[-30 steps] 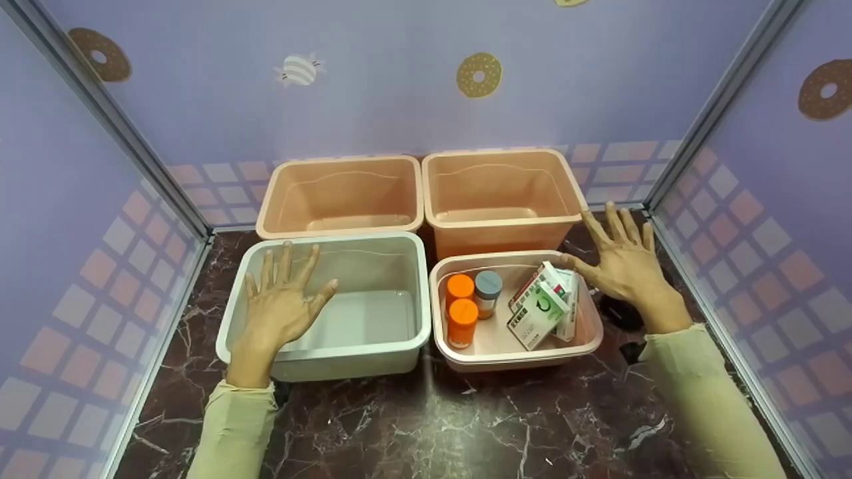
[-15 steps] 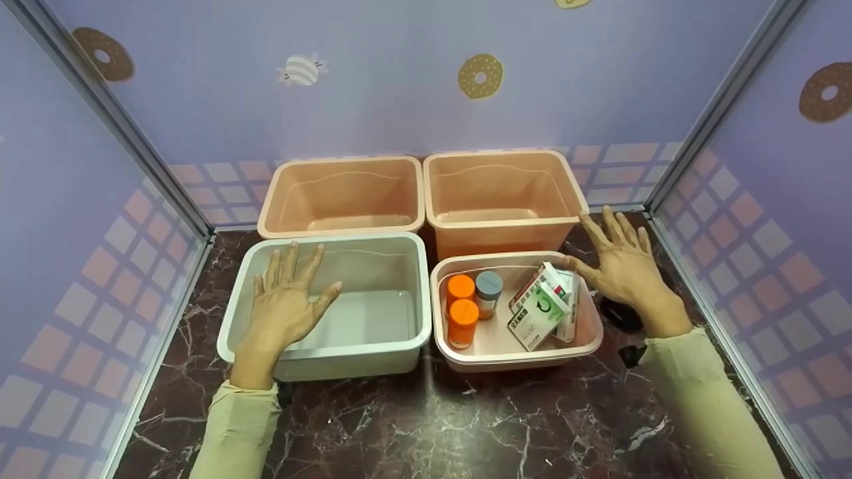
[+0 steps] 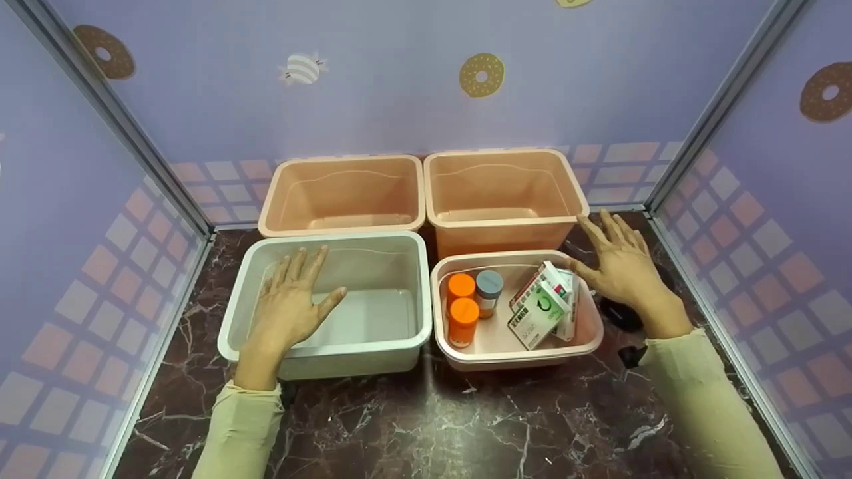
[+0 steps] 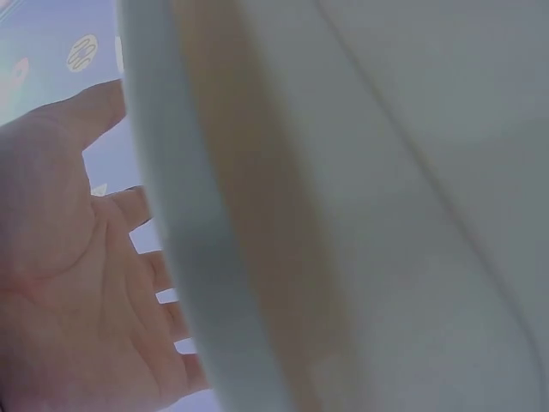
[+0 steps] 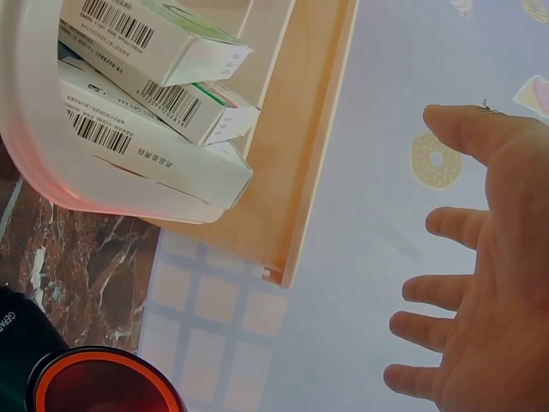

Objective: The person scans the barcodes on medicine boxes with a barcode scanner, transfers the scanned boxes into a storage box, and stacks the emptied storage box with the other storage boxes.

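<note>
Nothing was gripped; handling seemed unstarted
Left hand (image 3: pixel 286 313) hung spread over the grey bin (image 3: pixel 363 348); right hand (image 3: pixel 620 271) spread beside the pink bin (image 3: pixel 526 358) of bottles (image 3: pixel 462 326) and boxes (image 3: pixel 534 320).

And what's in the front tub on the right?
Two orange-capped bottles, one grey-capped bottle and at least three overlapping boxes. What lies under the boxes is covered.

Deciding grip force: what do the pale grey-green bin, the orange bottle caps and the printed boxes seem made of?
Grey-green bin: probably satin plastic, smooth and seamless-looking. Orange bottle caps: likely plastic, evenly coloured and fairly matte. Printed boxes: probably thin coated cardboard, with flat faces and crisp edges.
</note>
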Action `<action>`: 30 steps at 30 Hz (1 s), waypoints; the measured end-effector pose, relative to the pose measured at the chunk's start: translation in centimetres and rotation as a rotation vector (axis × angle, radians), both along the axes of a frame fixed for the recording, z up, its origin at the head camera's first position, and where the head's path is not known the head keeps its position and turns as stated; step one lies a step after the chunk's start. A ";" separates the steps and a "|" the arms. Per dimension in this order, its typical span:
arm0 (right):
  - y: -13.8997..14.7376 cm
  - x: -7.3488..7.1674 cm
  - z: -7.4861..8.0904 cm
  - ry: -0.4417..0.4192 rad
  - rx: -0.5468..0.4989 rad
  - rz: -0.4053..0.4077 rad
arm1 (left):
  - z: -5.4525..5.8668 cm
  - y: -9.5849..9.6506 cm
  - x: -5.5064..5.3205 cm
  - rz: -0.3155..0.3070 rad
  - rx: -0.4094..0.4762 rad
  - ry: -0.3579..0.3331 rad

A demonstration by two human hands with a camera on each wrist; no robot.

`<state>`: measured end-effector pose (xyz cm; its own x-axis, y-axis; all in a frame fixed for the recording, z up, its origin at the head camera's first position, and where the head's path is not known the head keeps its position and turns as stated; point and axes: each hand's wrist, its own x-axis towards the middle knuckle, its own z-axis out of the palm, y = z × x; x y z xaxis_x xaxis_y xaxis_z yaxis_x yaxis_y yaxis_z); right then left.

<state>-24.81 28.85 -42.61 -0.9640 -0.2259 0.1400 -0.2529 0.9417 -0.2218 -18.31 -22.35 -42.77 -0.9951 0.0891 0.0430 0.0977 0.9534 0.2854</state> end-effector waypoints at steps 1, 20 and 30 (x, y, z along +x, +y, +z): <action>0.0 0.0 0.0 0.000 -0.002 0.003 | 0.0 0.0 0.0 -0.004 -0.001 0.001; -0.4 0.2 -0.4 -0.018 -0.053 0.050 | -0.4 0.6 0.7 -0.040 0.096 0.068; -0.7 0.3 -0.6 -0.002 -0.079 0.077 | -0.4 1.2 0.7 -0.065 0.117 0.091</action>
